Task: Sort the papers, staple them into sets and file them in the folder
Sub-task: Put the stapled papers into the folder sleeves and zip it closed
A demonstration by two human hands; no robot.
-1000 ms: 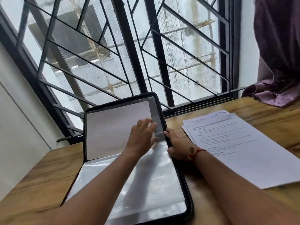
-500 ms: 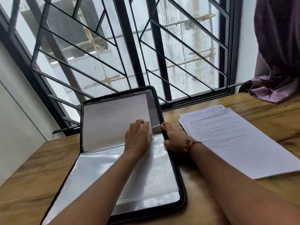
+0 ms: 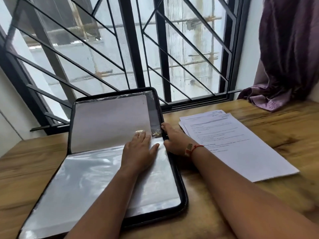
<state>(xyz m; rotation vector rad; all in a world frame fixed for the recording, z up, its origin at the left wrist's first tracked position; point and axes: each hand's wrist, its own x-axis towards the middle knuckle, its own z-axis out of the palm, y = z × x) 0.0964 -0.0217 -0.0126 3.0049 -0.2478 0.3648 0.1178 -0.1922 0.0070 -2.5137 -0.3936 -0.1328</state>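
A black folder (image 3: 179,180) lies open on the wooden table, its upper half propped against the window grille. A white sheet (image 3: 107,123) sits inside the upper clear sleeve. My left hand (image 3: 139,152) lies flat with straight fingers across the fold, pressing the clear sleeves (image 3: 89,180). My right hand (image 3: 174,140) rests at the folder's right rim near the hinge, fingers curled round the black edge. A fanned stack of printed papers (image 3: 233,145) lies to the right of the folder.
The wooden table (image 3: 284,131) reaches the window sill. A black window grille (image 3: 131,49) stands directly behind the folder. A purple curtain (image 3: 286,57) hangs at the right, with its end bunched on the table's far right corner.
My left hand has slid down from the sleeve's right edge and now lies flat on the fold. My right hand stays at the folder's rim. The camera has tilted a little.
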